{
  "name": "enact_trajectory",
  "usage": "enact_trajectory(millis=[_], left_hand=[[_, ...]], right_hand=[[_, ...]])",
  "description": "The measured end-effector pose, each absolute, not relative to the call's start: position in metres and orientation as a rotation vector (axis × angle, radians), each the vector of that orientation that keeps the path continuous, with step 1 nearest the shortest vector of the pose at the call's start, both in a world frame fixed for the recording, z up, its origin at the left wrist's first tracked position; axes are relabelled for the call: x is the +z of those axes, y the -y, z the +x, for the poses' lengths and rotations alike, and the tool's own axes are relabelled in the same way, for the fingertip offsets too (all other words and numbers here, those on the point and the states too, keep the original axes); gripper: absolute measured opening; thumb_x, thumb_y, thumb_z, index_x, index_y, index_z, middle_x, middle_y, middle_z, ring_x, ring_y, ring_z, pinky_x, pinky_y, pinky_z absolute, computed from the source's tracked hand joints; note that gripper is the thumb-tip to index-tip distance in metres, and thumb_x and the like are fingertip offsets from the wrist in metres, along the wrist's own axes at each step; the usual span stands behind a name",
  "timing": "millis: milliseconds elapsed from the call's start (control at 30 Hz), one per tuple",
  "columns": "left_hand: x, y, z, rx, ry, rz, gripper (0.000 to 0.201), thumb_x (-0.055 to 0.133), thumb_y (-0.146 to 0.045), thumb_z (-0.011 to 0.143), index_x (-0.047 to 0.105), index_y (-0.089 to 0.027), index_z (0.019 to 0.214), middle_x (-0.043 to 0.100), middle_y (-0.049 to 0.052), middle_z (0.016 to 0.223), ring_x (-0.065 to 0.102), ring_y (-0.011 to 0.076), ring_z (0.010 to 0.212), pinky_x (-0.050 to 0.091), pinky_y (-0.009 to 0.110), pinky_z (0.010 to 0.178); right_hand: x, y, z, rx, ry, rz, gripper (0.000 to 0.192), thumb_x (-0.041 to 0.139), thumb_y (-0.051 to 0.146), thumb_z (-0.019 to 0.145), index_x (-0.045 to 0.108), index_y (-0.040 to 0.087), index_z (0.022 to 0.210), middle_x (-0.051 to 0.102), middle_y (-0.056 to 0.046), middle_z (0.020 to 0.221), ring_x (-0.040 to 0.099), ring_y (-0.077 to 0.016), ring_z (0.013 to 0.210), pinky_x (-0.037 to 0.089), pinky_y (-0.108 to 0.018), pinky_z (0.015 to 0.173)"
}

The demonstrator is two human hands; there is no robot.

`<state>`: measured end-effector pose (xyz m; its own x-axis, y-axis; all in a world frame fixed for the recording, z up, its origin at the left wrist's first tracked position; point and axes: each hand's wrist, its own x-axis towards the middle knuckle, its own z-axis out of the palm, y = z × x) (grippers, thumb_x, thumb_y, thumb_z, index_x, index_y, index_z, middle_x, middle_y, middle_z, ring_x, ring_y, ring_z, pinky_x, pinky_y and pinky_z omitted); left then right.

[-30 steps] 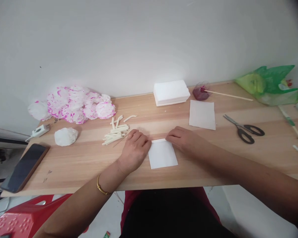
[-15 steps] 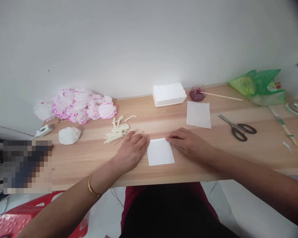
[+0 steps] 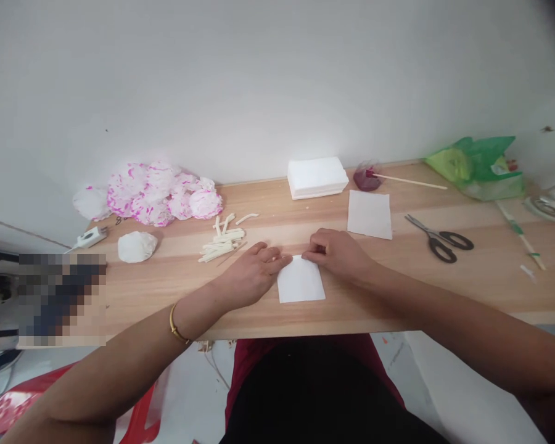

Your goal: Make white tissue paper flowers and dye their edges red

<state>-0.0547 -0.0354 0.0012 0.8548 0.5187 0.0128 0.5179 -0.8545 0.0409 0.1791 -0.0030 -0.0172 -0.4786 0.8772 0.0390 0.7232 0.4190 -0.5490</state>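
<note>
Pinching paper sheet (image 3: 301, 283) at far edge | left hand (image 3: 254, 275), right hand (image 3: 341, 254) clamped | tabletop (image 3: 300, 320) strip nearside

Left arm (image 3: 134, 364) bare, angled in from lower left; right arm (image 3: 448, 325) bare, in from lower right. Left hand (image 3: 252, 275) palm down, fingers (image 3: 280, 264) loosely bent, pointing right. Right hand (image 3: 342, 256) curled inward, maybe pinching, thumb mostly hidden. Fingertips near each other, just apart.
</note>
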Motion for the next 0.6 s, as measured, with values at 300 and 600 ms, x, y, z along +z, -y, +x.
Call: enact_trajectory(millis=[300, 600], left_hand=[[-0.013, 0.04, -0.077, 0.206, -0.968, 2.823, 0.037, 0.033, -0.016, 0.094, 0.048, -0.017, 0.128, 0.057, 0.009, 0.127, 0.046, 0.0242, 0.12, 0.038, 0.043, 0.1], [0.004, 0.033, -0.048, 0.636, -1.312, 2.159, 0.033, 0.051, -0.036, 0.088, 0.057, -0.017, 0.114, 0.063, 0.009, 0.111, 0.059, 0.0193, 0.102, 0.047, 0.034, 0.09]], right_hand=[[-0.014, -0.004, 0.18, 0.741, 2.562, -1.43, 0.01, 0.056, 0.028, 0.082, 0.061, 0.02, 0.078, 0.064, -0.003, 0.084, 0.056, -0.0189, 0.08, 0.037, -0.029, 0.067], [-0.01, 0.009, 0.17, 0.479, 2.697, -1.417, 0.011, 0.048, 0.018, 0.088, 0.055, 0.017, 0.08, 0.06, -0.009, 0.096, 0.05, -0.0238, 0.094, 0.036, -0.033, 0.074]])
